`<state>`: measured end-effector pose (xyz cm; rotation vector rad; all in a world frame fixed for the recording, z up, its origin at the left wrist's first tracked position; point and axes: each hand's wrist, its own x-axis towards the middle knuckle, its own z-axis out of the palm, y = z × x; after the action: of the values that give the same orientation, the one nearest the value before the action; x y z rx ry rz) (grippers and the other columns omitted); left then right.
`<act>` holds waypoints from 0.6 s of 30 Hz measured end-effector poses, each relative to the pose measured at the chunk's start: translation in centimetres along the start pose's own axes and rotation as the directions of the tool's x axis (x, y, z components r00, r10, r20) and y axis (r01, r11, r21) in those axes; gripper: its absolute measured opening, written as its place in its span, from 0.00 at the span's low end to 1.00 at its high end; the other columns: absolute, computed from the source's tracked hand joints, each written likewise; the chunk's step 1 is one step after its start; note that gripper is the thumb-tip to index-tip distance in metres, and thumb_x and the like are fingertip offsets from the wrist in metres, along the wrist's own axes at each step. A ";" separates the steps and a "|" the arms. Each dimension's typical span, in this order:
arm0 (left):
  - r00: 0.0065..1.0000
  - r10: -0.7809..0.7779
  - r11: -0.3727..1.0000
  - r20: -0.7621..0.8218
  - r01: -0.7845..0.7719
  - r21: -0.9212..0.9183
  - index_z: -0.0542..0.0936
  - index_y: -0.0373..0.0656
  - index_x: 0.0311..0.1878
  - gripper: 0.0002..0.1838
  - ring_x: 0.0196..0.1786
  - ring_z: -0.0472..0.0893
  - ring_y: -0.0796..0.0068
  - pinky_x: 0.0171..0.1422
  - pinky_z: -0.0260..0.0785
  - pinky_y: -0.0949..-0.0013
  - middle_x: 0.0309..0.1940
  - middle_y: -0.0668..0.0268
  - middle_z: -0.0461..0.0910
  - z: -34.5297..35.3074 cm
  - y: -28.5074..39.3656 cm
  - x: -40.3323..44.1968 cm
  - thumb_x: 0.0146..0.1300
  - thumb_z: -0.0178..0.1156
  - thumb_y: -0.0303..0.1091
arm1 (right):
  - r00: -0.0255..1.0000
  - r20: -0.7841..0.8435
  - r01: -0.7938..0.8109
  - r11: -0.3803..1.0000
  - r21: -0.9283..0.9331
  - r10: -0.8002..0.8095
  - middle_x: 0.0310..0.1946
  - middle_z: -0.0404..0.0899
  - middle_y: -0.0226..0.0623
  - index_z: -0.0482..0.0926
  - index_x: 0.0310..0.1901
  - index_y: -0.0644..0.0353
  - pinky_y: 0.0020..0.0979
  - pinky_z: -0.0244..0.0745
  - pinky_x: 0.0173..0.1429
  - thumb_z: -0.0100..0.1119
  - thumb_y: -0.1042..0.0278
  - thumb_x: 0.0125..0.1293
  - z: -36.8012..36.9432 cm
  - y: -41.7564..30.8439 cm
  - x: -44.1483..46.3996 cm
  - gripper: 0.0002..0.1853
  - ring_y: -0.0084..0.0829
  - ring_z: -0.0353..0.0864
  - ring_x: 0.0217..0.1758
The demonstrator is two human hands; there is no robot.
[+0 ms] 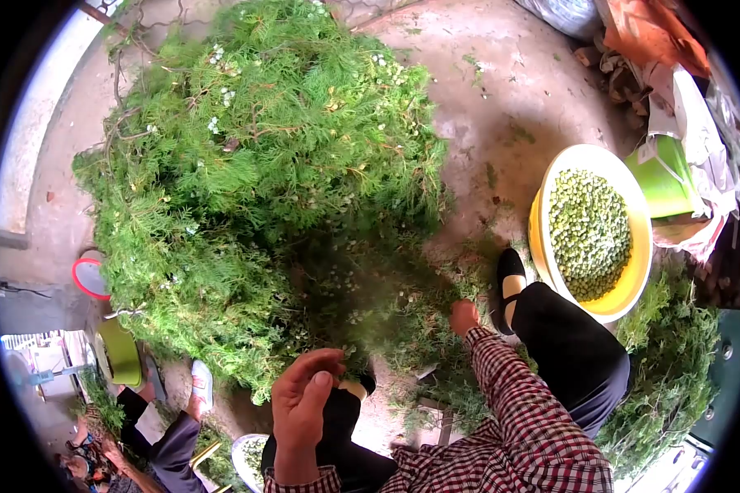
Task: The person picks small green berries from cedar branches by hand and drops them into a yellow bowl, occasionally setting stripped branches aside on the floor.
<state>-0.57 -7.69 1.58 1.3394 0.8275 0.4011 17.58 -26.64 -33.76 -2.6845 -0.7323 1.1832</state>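
Left hand (301, 403) raised, thumb and fingers apart with the fingers bent in, nothing visible in the grip. Right hand (464, 316) sits ahead and to the right of it, fingers curled; cannot tell whether they close on anything. Both wrists come out of a red, white and dark checked shirt (522, 394). Black trousers (563, 349) on bent legs: one knee to the right of the right hand, the other leg just right of the left wrist. Black shoe (510, 283) ahead and right of the right hand. Small bowl (238, 460) with green cones in it, left of the left wrist, partly cut off by the frame. Loose sprigs (436, 329) on the floor around the right hand. Big conifer pile (263, 164) fills the floor ahead of both hands, pale cones showing among the foliage; its near part is dark and blurred. Yellow basin (538, 238) ahead and right of the right hand, near the black shoe, with a heap of green cones (588, 234) in it. More cut greenery (670, 361) right of the right knee. Green container (659, 177) just beyond the basin, beside pale sacks (699, 123). Well left of the left hand: another person's shoe (201, 384), an olive-green tub (122, 353), then a red-rimmed basin (92, 279) by the pile's edge. Orange sheet (662, 37) far ahead-right.
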 end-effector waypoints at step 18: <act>0.997 -0.064 0.998 -0.031 0.065 0.011 0.76 0.30 0.41 0.16 0.34 0.75 0.71 0.39 0.66 0.72 0.38 0.54 0.77 -0.3 -0.4 0.2 0.58 0.52 0.35 | 0.953 -0.301 0.099 0.968 0.233 -0.025 0.36 0.71 0.55 0.71 0.42 0.67 0.47 0.69 0.41 0.49 0.75 0.55 -3.4 -4.9 7.2 0.12 0.49 0.71 0.37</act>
<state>-0.71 -7.47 1.13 1.3165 0.8975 0.3676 22.26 -18.64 -34.73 -2.5293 -0.5771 0.7724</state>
